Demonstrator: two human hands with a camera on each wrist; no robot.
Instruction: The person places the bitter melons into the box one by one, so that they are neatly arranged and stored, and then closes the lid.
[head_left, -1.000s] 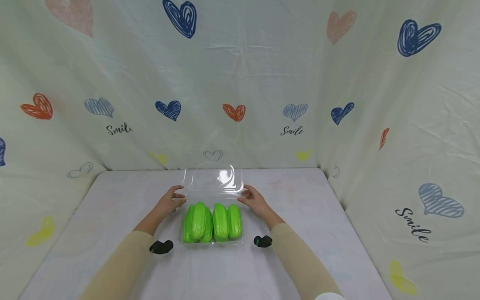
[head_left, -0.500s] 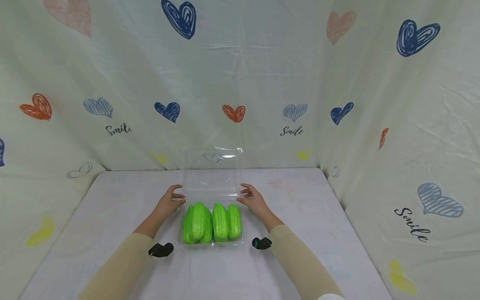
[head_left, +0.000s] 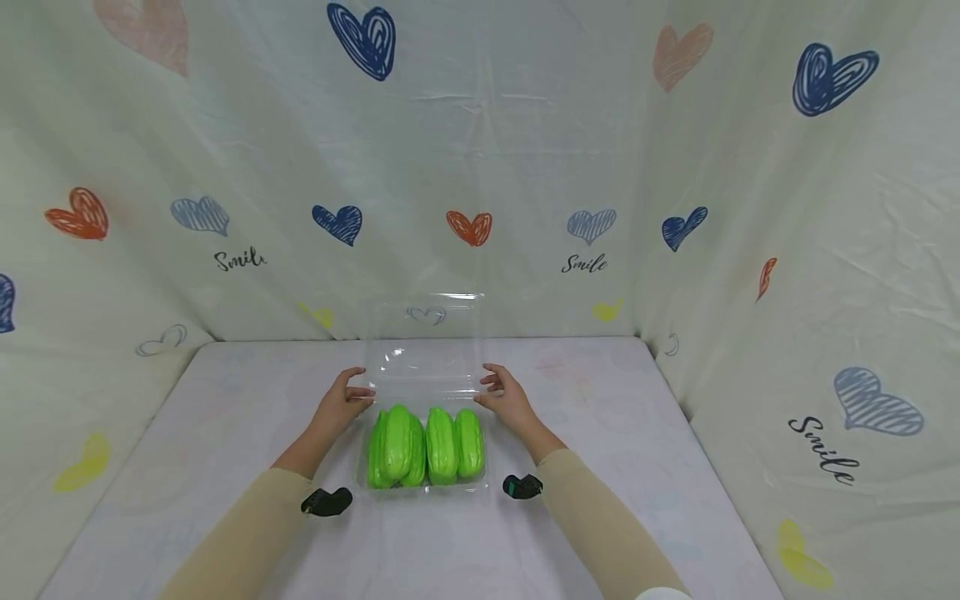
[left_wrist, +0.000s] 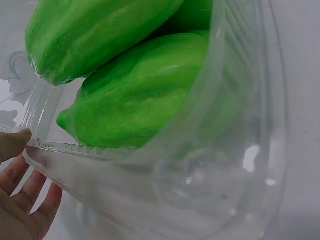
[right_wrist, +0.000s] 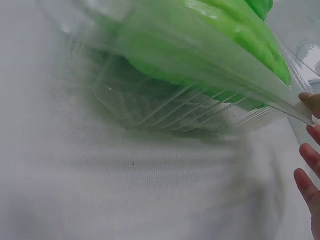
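Note:
A clear plastic clamshell box [head_left: 422,490] stands on the table with its lid [head_left: 426,358] raised at the back. Several glossy green ridged fruits [head_left: 442,446], papaya-like with pointed ends, lie side by side in its base. My left hand [head_left: 341,407] pinches the rim at the back left corner; in the left wrist view the thumb is above the edge and the fingers are below. At the back right corner, my right hand [head_left: 512,407] pinches the rim [right_wrist: 295,112] between thumb and index finger, other fingers spread apart. The fruits' undersides are hidden.
A pale cloth covers the table [head_left: 585,400]. Behind it and at both sides hangs a light curtain [head_left: 525,167] printed with hearts and "Smile". Black wrist devices [head_left: 327,502] stick out inward from both sleeves.
The lid has swung back from a lower, tilted position to stand taller behind the base, its glare shifting. Both hands stay at the box corners, almost still.

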